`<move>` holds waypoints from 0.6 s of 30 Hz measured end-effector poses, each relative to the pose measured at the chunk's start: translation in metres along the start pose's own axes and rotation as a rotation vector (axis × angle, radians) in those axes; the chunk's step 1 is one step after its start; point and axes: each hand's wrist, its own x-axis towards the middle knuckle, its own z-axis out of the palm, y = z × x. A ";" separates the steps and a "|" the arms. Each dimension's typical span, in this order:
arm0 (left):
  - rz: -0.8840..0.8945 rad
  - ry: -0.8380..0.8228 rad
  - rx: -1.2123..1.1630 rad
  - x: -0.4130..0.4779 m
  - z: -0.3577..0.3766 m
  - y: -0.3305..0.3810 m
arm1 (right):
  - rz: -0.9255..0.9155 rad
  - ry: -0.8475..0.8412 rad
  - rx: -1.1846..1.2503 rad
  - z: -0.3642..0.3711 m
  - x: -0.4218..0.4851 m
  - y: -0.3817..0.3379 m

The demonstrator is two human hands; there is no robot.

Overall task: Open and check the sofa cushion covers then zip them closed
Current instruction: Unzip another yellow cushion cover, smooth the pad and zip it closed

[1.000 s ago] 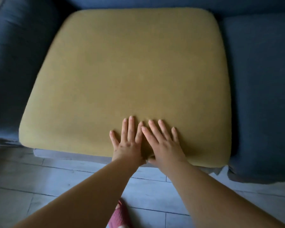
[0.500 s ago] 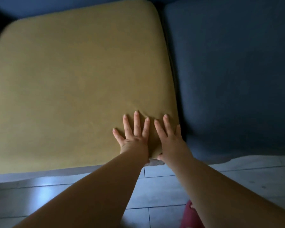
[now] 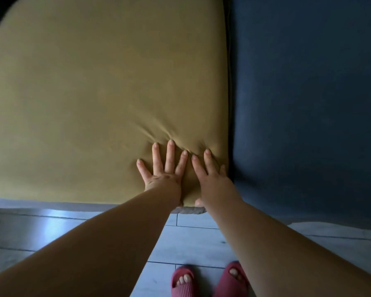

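So the mustard-yellow cushion (image 3: 99, 99) is sitting flat on the sofa seat, filling most of the view; its right edge butts up against a dark blue cushion (image 3: 308, 103) just beside it, and its front edge hangs at the lip of the sofa over a pale tiled floor (image 3: 191, 239). No zip visible from this angle — can't tell where it is. Both hands are down on the near right corner of the yellow one; the left hand (image 3: 163, 170) lies flat with fingers (image 3: 169, 155) spread out and not holding anything, pressing into the fabric; the right hand (image 3: 210, 179) is flat on top right next to it, fingers extended, thumb tucked down over the front edge — so also not clutching, just pushing. The cover puckers into little wrinkles right ahead of the fingertips. Down at the bottom there's a pair of red slippers (image 3: 210, 279) on the floor, toes poking out.
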 end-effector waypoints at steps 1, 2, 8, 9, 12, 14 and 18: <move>0.003 0.001 -0.010 0.001 0.002 0.001 | -0.001 -0.025 -0.006 -0.001 0.001 0.001; 0.008 0.013 -0.015 0.003 0.004 0.002 | -0.001 -0.024 -0.010 0.000 0.002 0.002; 0.019 0.113 -0.014 0.002 0.011 0.000 | -0.009 -0.007 -0.048 0.001 0.005 0.000; 0.028 0.131 -0.014 0.000 0.011 -0.001 | -0.013 -0.009 -0.045 0.000 0.004 0.001; 0.037 0.182 0.003 -0.009 0.010 -0.004 | -0.021 -0.026 -0.002 -0.002 0.001 0.001; 0.006 0.220 0.013 -0.018 0.008 -0.001 | -0.063 0.002 0.023 -0.004 -0.007 0.003; -0.012 0.323 -0.059 -0.049 0.012 0.034 | -0.242 0.139 0.008 -0.019 -0.038 0.038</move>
